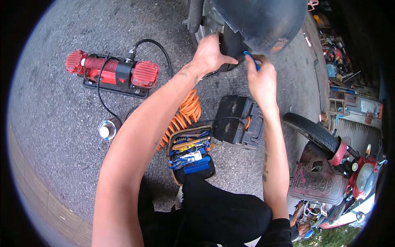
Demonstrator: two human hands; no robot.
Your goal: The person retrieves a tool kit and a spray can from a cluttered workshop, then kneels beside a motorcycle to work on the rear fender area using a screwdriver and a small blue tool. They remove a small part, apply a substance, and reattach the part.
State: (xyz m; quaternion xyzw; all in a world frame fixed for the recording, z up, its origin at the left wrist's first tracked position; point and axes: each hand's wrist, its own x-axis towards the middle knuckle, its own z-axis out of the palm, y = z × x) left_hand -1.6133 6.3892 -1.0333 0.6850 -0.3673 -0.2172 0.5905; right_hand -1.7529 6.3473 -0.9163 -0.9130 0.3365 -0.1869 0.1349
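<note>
My left hand point(211, 54) grips a black tyre point(230, 43) at the top, its thumb lying across the tread and its other fingers partly hidden at the wheel side. In my right hand point(263, 75) is a slim blue tool point(253, 61), its looped end close to the tyre's right edge; whether it touches the rubber I cannot tell. Above the tyre hangs a scuffed, cracked black mudguard point(262, 21) with an orange reflector point(279, 45). Below my hands, an unzipped tool case point(213, 166) holds blue-handled tools and a wooden-handled one.
A red twin-cylinder air compressor point(108, 69) stands left on the asphalt. Orange coiled air hose point(189, 108) passes behind my left forearm. Near it are a black box point(234, 120) and a round can point(107, 129). A red scooter point(324, 176) and a person point(301, 230) are at right.
</note>
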